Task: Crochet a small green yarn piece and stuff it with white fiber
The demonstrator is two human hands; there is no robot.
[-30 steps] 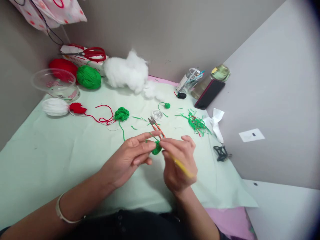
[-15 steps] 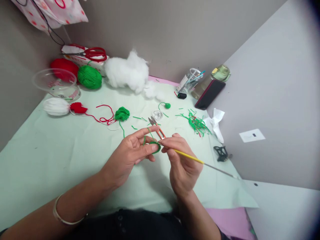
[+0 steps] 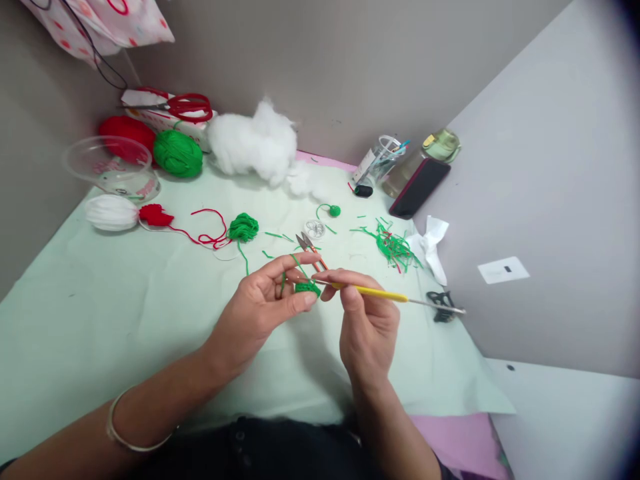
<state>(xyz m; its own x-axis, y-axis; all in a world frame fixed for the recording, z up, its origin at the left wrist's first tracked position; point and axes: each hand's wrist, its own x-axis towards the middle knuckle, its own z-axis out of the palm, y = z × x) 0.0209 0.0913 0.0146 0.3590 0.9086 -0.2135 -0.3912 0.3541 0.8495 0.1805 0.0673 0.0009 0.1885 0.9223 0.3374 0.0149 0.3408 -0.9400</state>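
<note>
Between thumb and fingers, my left hand (image 3: pixel 265 293) pinches a small green crochet piece (image 3: pixel 307 289). Green yarn runs up over its raised index finger. My right hand (image 3: pixel 367 313) grips a crochet hook (image 3: pixel 375 292) by its yellow handle, with the metal tip at the top edge of the piece and the far shaft pointing right. Just beyond the hands lie orange-handled thread snips (image 3: pixel 313 250), partly hidden by the fingers. A loose green yarn bundle (image 3: pixel 243 227) rests past my left hand, its strand trailing toward me.
At the back stand white stuffing (image 3: pixel 253 143), a green yarn ball (image 3: pixel 178 153), a clear tub (image 3: pixel 107 160) and red scissors (image 3: pixel 189 107). Toward the right are green yarn scraps (image 3: pixel 395 248), a crumpled tissue (image 3: pixel 434 247), a phone (image 3: pixel 420 189) and a black clip-like object (image 3: pixel 439 307).
The hook has swung to a flatter angle, its far end rising. Its tip now reaches further left over the green piece, which has tilted in my left fingers.
</note>
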